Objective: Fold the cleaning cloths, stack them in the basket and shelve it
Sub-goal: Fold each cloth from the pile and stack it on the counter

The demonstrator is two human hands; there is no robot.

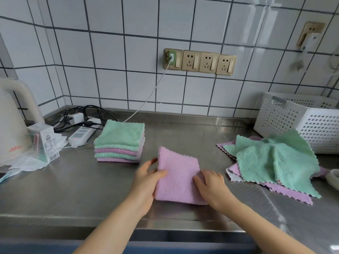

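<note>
Folded pink cloth (178, 177) at frame centre on steel table (73, 189), left edge grasped by left hand (146, 180), right hand (211, 186) pressed flat, released, on it

Two bare forearms are seen coming in from the lower edge, each ending in a hand: the left hand (146, 178) and the right hand (211, 187). No sleeve, glove, watch, ring or bracelet is worn on either arm as far as the wrists and forearms are shown, and the upper arms are cut off by the lower edge. The fingers (199, 180) are seen bare, with short nails; finer detail of the nails cannot be made out.
</note>
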